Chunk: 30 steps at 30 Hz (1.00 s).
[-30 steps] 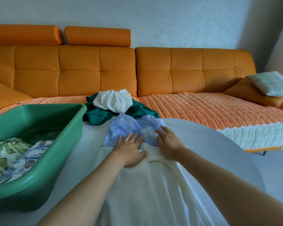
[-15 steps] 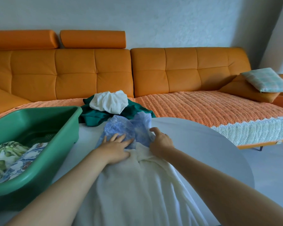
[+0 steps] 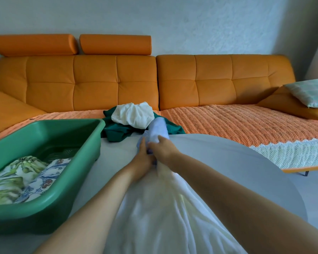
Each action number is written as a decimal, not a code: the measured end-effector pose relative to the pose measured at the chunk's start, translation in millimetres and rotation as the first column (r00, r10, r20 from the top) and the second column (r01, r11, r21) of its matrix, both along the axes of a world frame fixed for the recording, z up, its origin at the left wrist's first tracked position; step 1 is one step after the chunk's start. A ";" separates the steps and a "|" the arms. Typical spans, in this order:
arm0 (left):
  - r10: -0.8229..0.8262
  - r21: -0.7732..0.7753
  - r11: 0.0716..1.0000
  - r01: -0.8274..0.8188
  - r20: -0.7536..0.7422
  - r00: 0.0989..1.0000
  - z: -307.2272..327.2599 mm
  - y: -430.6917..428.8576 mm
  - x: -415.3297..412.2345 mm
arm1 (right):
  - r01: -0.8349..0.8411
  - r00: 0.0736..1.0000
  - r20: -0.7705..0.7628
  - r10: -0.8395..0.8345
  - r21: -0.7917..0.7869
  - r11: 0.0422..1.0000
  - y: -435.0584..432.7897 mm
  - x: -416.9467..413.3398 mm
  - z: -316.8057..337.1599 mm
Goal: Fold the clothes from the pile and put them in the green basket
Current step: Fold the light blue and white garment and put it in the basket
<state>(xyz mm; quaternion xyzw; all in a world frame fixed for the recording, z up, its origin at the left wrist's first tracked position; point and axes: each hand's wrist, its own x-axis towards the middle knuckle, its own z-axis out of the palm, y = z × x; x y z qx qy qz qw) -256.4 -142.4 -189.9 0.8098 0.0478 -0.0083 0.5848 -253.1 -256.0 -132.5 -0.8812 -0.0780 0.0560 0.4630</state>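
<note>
Pale-blue cloth (image 3: 157, 128), bunched into a soft roll, was gripped by curled fingers (image 3: 142, 144) of left hand (image 3: 142, 160) and right hand (image 3: 163, 149) over creased white fabric (image 3: 163, 208).

Green rectangular plastic basket (image 3: 50, 204): at left, upright, holding a folded leaf-print garment (image 3: 11, 180) beside a folded blue floral garment (image 3: 42, 182). Pile: crumpled white garment (image 3: 132, 115) atop dark green garment (image 3: 116, 133). Pale blue garment (image 3: 157, 130): bunched, raised, touching the pile's near side.

Left hand (image 3: 142, 159), right hand (image 3: 164, 150) touching, fingers (image 3: 142, 143) curled
</note>
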 end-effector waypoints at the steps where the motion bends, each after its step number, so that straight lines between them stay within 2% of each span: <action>1: 0.083 -0.020 0.996 -0.082 0.069 0.994 7.3 4.3 0.4 | -0.071 0.994 -0.080 0.072 0.023 0.997 4.8 -1.6 -3.0; 3: 0.145 0.037 0.988 -0.151 0.136 0.980 10.7 17.3 2.4 | -0.161 0.966 -0.201 0.164 0.032 0.987 10.0 -5.5 -10.0; 5: 0.131 0.081 0.987 -0.137 0.076 0.988 12.0 27.1 2.2 | -0.195 0.959 -0.218 0.183 -0.035 0.980 9.5 4.2 -18.0; 8: 0.128 0.157 0.979 -0.132 0.031 0.991 10.8 28.3 5.6 | -0.231 0.970 -0.099 0.221 -0.101 0.968 1.5 12.5 -20.0; 10: 0.061 0.247 0.967 -0.061 0.008 0.998 6.3 28.8 8.3 | -0.213 0.973 0.051 0.224 -0.170 0.962 -7.8 16.6 -22.0; 12: 0.031 0.347 0.937 -0.031 0.004 1.000 0.4 30.0 12.1 | -0.177 0.938 0.229 0.260 -0.329 0.928 -16.3 23.1 -29.0; 14: 0.051 0.426 0.903 -0.060 0.032 0.998 -2.8 34.8 18.4 | -0.177 0.883 0.304 0.358 -0.490 0.854 -21.6 28.1 -37.8; 17: 0.069 0.466 0.880 -0.091 0.065 0.996 -1.6 40.8 24.6 | -0.252 0.872 0.229 0.432 -0.548 0.798 -22.8 29.7 -45.5; 20: 0.089 0.460 0.879 -0.128 0.104 0.991 -7.7 46.2 33.5 | -0.311 0.825 0.184 0.535 -0.642 0.701 -12.7 33.2 -54.6; 24: 0.102 0.472 0.869 -0.149 0.124 0.987 -9.2 49.7 47.6 | -0.344 0.850 0.049 0.524 -0.703 0.623 -1.4 42.6 -59.8; 25: 0.097 0.515 0.844 -0.150 0.129 0.987 -6.5 50.0 49.8 | -0.345 0.854 0.031 0.520 -0.713 0.610 -0.2 45.2 -60.5; 27: 0.084 0.689 0.691 -0.220 0.225 0.971 0.9 49.9 54.7 | -0.346 0.856 0.017 0.516 -0.725 0.596 2.2 51.2 -62.5; 28: 0.039 0.745 0.609 -0.272 0.315 0.948 4.9 49.5 57.7 | -0.343 0.856 0.021 0.516 -0.725 0.598 3.9 53.9 -63.8; 29: -0.039 0.766 0.573 -0.293 0.382 0.923 7.7 48.9 61.1 | -0.338 0.855 0.034 0.517 -0.721 0.605 6.0 56.4 -65.8; 30: -0.130 0.788 0.560 -0.256 0.388 0.912 8.8 48.0 64.1 | -0.325 0.854 0.063 0.517 -0.712 0.623 7.7 59.3 -68.3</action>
